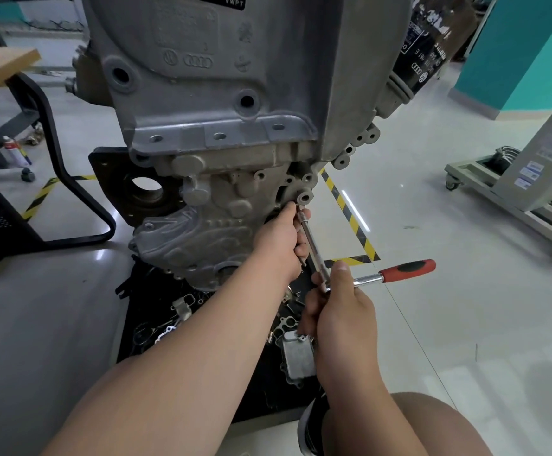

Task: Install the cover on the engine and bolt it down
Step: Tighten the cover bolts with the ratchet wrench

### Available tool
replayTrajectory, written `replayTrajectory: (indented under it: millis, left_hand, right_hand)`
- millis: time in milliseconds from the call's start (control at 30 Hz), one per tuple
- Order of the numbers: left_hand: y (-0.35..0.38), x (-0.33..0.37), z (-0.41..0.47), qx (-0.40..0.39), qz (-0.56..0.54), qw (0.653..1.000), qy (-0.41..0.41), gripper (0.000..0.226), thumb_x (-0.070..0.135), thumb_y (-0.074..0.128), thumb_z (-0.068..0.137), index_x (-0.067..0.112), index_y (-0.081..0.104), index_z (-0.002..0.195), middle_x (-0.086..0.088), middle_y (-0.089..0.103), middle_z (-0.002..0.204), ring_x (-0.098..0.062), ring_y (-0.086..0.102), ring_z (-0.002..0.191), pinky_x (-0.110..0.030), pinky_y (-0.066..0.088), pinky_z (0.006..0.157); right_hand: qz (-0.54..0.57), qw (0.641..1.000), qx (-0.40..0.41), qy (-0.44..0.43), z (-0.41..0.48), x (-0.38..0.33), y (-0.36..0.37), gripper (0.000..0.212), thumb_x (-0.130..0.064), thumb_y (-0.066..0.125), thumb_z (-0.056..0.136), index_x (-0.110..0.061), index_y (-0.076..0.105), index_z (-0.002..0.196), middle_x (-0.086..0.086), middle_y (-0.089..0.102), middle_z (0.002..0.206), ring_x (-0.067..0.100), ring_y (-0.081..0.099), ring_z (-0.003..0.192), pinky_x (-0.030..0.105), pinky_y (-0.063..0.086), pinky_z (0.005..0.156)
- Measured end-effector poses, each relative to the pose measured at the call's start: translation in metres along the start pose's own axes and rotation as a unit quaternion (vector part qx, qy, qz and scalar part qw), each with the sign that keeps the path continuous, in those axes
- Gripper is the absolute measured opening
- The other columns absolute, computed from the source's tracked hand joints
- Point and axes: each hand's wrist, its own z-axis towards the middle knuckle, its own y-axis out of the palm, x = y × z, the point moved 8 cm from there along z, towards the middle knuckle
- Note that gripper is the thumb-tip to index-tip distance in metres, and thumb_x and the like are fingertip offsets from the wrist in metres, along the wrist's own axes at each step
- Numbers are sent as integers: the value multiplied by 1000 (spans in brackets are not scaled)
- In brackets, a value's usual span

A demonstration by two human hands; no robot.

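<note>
Two bare forearms reach up from the bottom of the frame, with a bare knee [439,426] at the lower right and a dark shoe [311,429] just beside it. Under the arms, a black mat [258,380] on the floor carries a scatter of small loose parts and a finned metal block [297,357].

At centre right, the right grip [340,307] is curled round the head of a ratchet [406,269], thumb raised; its red and black handle sticks out to the right. A slim steel extension bar [314,248] runs from that head up and to the left. The left grip [281,238] is wrapped round the upper part of the bar, with the fingertips against the engine's right edge, just below a round metal boss [304,197]. The bar's tip is hidden behind those fingers.

Left of that hand, a pale ribbed cover [185,241] sits against the lower face of the engine [235,93], which fills the middle and top of the frame. A black filter [426,57] with white print hangs at the engine's upper right.

Yellow and black tape [350,218] crosses the pale floor to the right of the engine. At far left stand a black chair frame [54,143], a spray can [14,149] and the corner of a wooden counter [1,67]. A grey wheeled stand [515,179] and a teal wall [525,44] lie at far right.
</note>
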Motion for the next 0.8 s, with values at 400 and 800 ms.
replayTrajectory:
  millis: [400, 800]
  left_hand:
    - [2, 0, -3, -25, -35, 999, -5, 21, 29, 46, 100, 12, 57, 93, 6, 66, 64, -3, 29, 29, -15, 18, 30]
    - [1, 4, -3, -7, -22, 1000, 14, 25, 27, 47, 100, 16, 56, 79, 8, 63, 69, -4, 23, 33, -15, 15, 30]
  right_hand:
    - [-151, 983, 31, -100, -5, -3, 3, 52, -49, 38, 95, -13, 54, 61, -4, 48, 43, 11, 42, 39, 22, 36, 43]
    - [119, 991, -43, 49, -2, 10, 8, 42, -41, 40, 99, -14, 61, 74, 1, 42, 48, 16, 32, 36, 26, 34, 39]
